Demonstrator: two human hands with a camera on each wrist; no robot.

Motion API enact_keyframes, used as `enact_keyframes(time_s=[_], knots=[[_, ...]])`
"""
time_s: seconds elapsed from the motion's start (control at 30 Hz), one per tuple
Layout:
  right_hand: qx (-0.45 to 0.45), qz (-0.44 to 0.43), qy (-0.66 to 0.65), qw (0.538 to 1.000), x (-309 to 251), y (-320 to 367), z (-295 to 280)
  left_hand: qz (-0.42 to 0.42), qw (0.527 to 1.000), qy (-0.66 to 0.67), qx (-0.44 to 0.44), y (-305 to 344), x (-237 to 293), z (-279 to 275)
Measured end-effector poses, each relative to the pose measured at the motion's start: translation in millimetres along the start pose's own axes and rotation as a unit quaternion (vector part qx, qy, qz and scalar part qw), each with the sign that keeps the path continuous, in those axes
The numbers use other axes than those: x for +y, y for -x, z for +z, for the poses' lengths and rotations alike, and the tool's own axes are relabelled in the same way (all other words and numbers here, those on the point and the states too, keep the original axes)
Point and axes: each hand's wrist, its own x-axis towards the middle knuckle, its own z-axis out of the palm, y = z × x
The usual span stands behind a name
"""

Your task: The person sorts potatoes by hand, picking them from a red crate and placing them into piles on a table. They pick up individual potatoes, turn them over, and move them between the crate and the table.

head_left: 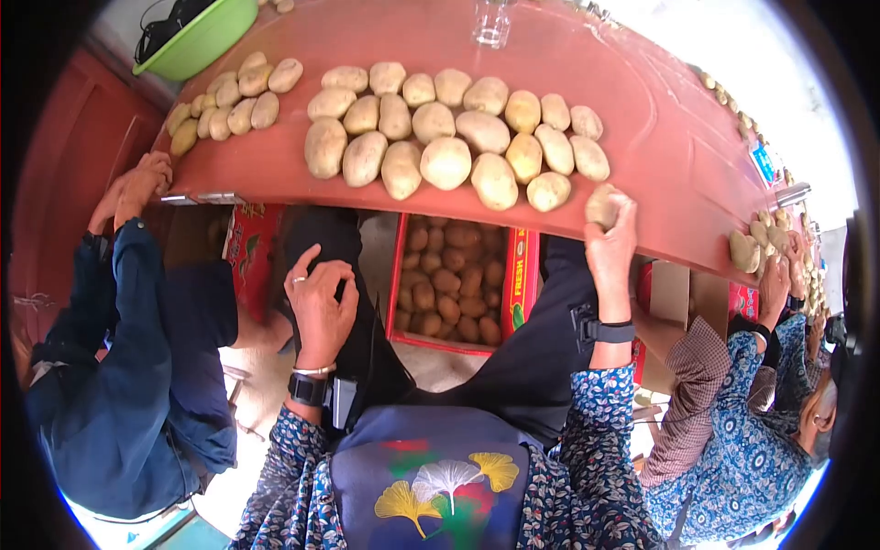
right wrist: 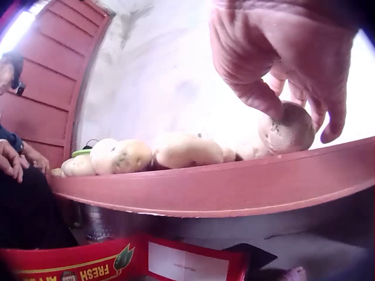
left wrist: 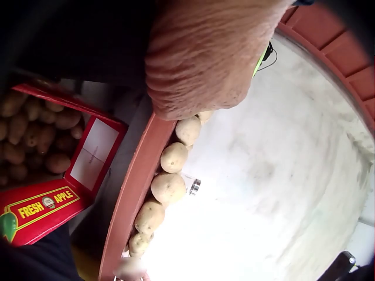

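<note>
Rows of potatoes [head_left: 445, 163] lie side by side on the red table [head_left: 266, 170]. At the right end of the front row, the right hand [head_left: 612, 240] grips a potato [head_left: 602, 206] at the table edge; in the right wrist view the fingers of that hand [right wrist: 287, 64] curl over this potato [right wrist: 287, 130], which touches the tabletop. The left hand [head_left: 323, 302] is above the lap, its fingers bent and nothing in them. In the left wrist view the left hand [left wrist: 217, 58] shows only in part, its fingers hidden.
Below the table edge stands a red box [head_left: 521, 275] of potatoes, between the person's knees. A glass [head_left: 492, 23] and a green basin [head_left: 206, 41] are at the far side. Other people sit left and right, with more potatoes [head_left: 240, 96] before them.
</note>
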Motion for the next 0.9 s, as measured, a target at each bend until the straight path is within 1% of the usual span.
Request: enact_keyframes(time_s=[0.07, 0.1, 0.13, 0.23, 0.3, 0.33, 0.4, 0.43, 0.47, 0.5, 0.53, 0.57, 0.63, 0.7, 0.8, 0.83, 0.87, 0.9], knots=[[0.013, 0.046, -0.057, 0.997, 8.4, -2.1, -9.0, 0.006, 1.000, -0.008, 0.012, -0.4, 0.6, 0.9], [-0.020, 0.057, -0.142, 0.988, 27.9, -3.6, -11.1, 0.002, 1.000, -0.012, 0.009, -0.3, 0.7, 0.8], [-0.047, 0.071, -0.170, 0.982, 32.6, -4.9, -16.1, -0.004, 1.000, -0.013, 0.004, 0.6, 0.7, 0.6], [-0.065, 0.095, -0.131, 0.985, 28.1, -9.8, -18.2, 0.003, 1.000, -0.025, 0.015, -2.2, 1.0, 2.8], [-0.069, 0.024, 0.021, 0.997, 18.3, -15.4, -10.5, 0.003, 1.000, -0.030, 0.002, -1.8, -1.0, 3.2], [-0.072, 0.026, 0.021, 0.997, 15.5, -17.3, -4.6, 0.005, 0.999, -0.034, -0.005, -2.1, -2.9, 3.1], [-0.025, 0.088, 0.073, 0.993, 11.2, -20.0, 4.7, -0.012, 1.000, -0.012, 0.004, -3.3, -8.4, 3.0], [-0.027, 0.088, 0.072, 0.993, 12.8, -18.8, 7.1, -0.028, 0.999, 0.012, 0.015, -4.4, -9.4, 3.0], [-0.001, 0.062, 0.084, 0.995, 16.0, -17.1, 10.5, -0.031, 0.999, 0.011, 0.015, -5.2, -8.4, 2.1], [0.023, 0.034, 0.096, 0.995, 14.9, -16.4, 13.1, -0.029, 0.999, -0.018, 0.007, -6.5, -6.4, -0.9], [0.020, 0.033, 0.096, 0.995, 13.3, -16.2, 12.9, -0.028, 0.998, -0.048, -0.001, -7.3, -6.3, -2.4], [0.008, 0.048, 0.090, 0.995, 11.0, -14.9, 9.9, -0.031, 0.998, -0.050, -0.001, -8.3, -10.5, -3.1], [-0.006, 0.066, 0.084, 0.994, 2.8, -9.0, 1.7, -0.005, 0.998, -0.054, -0.022, -12.4, -24.2, -6.1], [-0.043, 0.100, 0.093, 0.990, -4.6, -2.0, -8.0, 0.003, 0.997, -0.064, -0.032, -19.8, -33.7, -8.2], [-0.047, 0.104, 0.090, 0.989, -10.5, 18.2, -16.9, 0.020, 0.997, -0.064, -0.034, -32.0, -45.5, -5.8], [-0.067, 0.128, 0.065, 0.987, -16.4, 23.9, -22.1, 0.025, 0.997, -0.062, -0.040, -36.8, -48.7, -4.4], [-0.069, 0.127, 0.066, 0.987, -8.8, 31.0, -24.6, 0.029, 0.997, -0.060, -0.045, -41.3, -51.7, -2.6], [-0.098, 0.139, -0.025, 0.985, 6.9, 39.0, -25.7, 0.051, 0.996, -0.076, -0.024, -46.7, -52.2, -0.3]])
